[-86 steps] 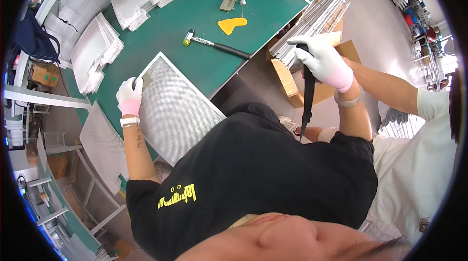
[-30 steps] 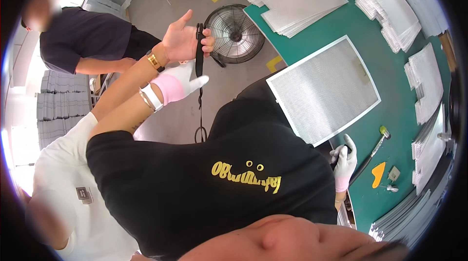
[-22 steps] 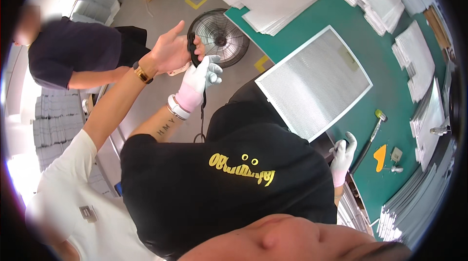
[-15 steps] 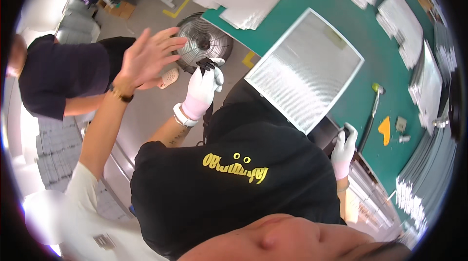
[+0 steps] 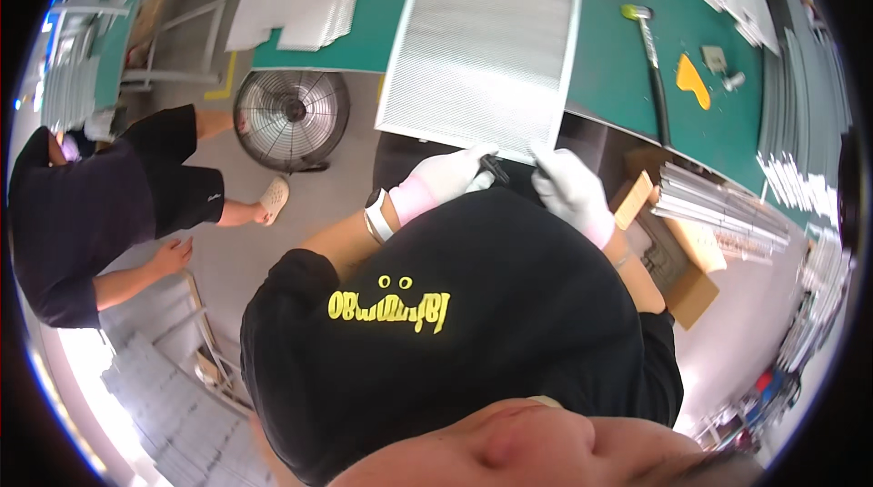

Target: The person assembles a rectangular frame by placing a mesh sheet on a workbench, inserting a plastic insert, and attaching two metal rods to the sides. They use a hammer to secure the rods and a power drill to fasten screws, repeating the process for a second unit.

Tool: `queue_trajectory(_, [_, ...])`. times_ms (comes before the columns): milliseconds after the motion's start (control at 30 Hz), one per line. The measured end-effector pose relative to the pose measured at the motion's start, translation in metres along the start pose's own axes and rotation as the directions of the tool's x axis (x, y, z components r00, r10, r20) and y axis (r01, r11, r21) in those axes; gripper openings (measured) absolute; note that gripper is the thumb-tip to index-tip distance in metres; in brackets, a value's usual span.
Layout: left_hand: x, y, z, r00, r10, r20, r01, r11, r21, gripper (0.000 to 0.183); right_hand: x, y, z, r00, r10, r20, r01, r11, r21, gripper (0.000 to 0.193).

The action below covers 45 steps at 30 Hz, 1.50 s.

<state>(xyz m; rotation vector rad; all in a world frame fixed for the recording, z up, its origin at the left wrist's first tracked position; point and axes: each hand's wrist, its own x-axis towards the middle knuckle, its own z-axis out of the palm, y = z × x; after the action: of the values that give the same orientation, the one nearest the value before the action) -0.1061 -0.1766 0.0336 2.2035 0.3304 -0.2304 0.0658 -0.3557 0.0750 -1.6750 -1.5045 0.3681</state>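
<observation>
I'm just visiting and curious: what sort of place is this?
Likely a factory workshop: a green workbench bears a black-handled hammer and stacked long grey strips, with a white-framed, rectangular mesh panel at its edge.

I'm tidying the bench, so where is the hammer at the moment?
In the head view, the hammer lies right of centre on the green table, between the white-framed mesh panel and the yellow scraper.

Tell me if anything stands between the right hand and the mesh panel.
Nothing visible does: the right hand is by the near edge of the mesh panel, contact unclear. The left hand holds a black item.
</observation>
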Motion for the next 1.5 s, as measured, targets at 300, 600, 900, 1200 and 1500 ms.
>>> queue_trajectory(300, [-0.006, -0.003, 0.025, 0.973, 0.068, -0.221, -0.081, 0.995, -0.05, 0.06, -0.016, -0.016, 0.015, 0.979, 0.185, 0.09, -0.206, 0.902, 0.379, 0.048])
queue_trajectory(600, [-0.01, 0.01, 0.015, 0.974, 0.04, -0.222, -0.042, 0.999, -0.005, 0.054, -0.028, 0.006, 0.033, 0.975, 0.194, 0.111, -0.223, 0.876, 0.427, 0.049])
queue_trajectory(900, [0.001, 0.027, -0.006, 0.975, 0.201, -0.096, -0.163, 0.938, 0.306, 0.039, -0.03, 0.008, 0.022, 0.892, 0.339, 0.299, -0.451, 0.694, 0.562, 0.06])
queue_trajectory(1200, [0.006, 0.025, -0.005, 0.966, 0.256, -0.038, -0.2, 0.832, 0.518, 0.024, -0.013, -0.009, 0.006, 0.892, 0.341, 0.297, -0.424, 0.86, 0.284, 0.065])
queue_trajectory(1500, [0.001, 0.029, -0.005, 0.957, 0.281, -0.073, -0.206, 0.834, 0.512, 0.019, -0.02, -0.002, 0.005, 0.919, 0.329, 0.216, -0.387, 0.857, 0.341, 0.065])
